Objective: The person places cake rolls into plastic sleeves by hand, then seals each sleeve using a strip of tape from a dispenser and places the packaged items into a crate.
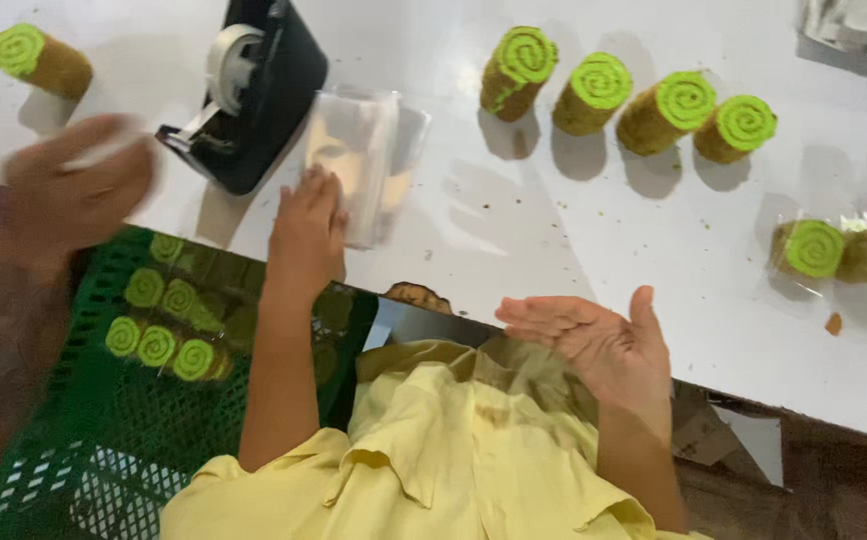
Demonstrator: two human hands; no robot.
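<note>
Clear plastic wrappers in a small stack (358,165) are lying on the white surface (553,230), and the person's left hand (305,232) is pressing flat on their near edge, fingers spread, gripping nothing. The right hand (598,340) is hovering open, palm up and empty, over the surface's edge. A co-worker's blurred hand (68,185) is moving beside the black tape dispenser (253,85). Four green-swirled cake rolls (628,100) are standing in a row well apart from the wrappers. The thin wrappers could slip or come up several at once, I'd judge, being so slick.
</note>
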